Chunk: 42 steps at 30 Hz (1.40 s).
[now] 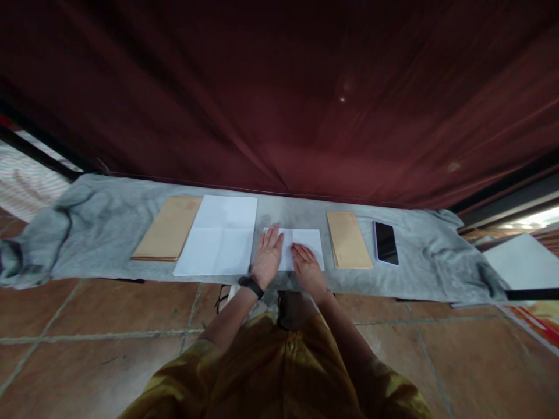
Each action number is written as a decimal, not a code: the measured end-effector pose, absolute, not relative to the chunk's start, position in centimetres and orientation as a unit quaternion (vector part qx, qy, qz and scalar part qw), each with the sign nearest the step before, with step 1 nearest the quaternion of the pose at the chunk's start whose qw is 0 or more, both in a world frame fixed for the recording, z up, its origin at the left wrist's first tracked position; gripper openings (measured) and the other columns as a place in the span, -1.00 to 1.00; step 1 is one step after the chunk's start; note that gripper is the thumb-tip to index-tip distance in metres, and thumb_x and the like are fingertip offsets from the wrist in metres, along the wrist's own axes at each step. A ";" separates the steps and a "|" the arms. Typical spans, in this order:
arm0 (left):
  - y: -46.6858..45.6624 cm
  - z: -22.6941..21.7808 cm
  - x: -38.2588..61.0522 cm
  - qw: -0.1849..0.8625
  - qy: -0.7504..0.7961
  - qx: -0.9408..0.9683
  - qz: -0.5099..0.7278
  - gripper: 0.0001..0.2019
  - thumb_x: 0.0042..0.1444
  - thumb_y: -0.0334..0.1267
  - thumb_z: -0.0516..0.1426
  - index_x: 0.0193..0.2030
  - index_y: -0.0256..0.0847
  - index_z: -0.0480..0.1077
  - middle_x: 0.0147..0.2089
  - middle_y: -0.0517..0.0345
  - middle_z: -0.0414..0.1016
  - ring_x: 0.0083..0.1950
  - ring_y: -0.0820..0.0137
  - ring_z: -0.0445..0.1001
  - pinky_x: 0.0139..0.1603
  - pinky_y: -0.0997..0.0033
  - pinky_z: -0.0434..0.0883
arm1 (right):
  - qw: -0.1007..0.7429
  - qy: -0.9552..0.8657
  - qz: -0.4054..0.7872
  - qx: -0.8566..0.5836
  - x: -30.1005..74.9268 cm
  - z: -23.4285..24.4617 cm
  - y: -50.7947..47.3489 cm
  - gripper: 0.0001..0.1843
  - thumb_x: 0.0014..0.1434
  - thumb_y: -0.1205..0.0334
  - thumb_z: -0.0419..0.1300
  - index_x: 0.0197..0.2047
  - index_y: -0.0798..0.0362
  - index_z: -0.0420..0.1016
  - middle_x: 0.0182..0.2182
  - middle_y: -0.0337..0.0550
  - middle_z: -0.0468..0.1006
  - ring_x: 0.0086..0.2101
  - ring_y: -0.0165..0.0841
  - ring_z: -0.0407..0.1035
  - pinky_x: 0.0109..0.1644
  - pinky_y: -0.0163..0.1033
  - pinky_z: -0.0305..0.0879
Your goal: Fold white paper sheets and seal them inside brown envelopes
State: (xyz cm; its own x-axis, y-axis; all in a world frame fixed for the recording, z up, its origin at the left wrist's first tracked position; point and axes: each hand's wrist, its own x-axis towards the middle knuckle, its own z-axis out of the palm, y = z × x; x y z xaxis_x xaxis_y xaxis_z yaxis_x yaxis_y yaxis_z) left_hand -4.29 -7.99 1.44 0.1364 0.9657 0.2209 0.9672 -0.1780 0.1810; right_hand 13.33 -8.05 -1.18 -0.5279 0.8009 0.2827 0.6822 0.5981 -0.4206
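We see our left hand (269,251) laid flat and our right hand (307,267) open, fingers together, both resting on a small white paper (313,244) on the cloth-covered desk (293,210), between a larger white sheet (220,244) and some brown paper (350,240).

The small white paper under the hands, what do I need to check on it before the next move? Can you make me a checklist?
1. Small white paper lying on the grey cloth: ok.
2. Left hand at the paper's left part, fingers spread out: ok.
3. Right hand on the paper too, fingers pointing toward the left hand: ok.
4. Phone out of the way: ok, it lies apart, beyond the narrow brown stack.
5. Big white sheet away from the right hand: ok, it is left of the left hand.
6. Crease pressed sharp: cannot tell, the hands cover part of the paper.
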 end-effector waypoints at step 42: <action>-11.8 -0.5 -4.1 -0.016 -0.656 -0.742 -0.138 -0.46 0.40 -0.20 -0.12 0.46 -0.29 0.11 0.49 -0.11 0.14 0.53 0.14 0.03 0.49 -0.07 0.08 | 0.249 -0.811 0.079 -0.524 19.2 -2.5 -11.7 -0.47 0.43 0.21 -0.06 0.40 0.13 0.21 0.32 0.12 0.33 0.32 -0.08 0.18 0.35 0.18 0.23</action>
State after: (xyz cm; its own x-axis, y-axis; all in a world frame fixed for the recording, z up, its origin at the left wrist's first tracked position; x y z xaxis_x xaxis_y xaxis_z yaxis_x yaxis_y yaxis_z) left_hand -4.13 -11.82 -0.48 0.1017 0.9775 0.1850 0.9689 -0.1395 0.2045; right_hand 19.21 -11.65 -2.51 -0.3265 0.8892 0.3205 0.8108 0.4378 -0.3886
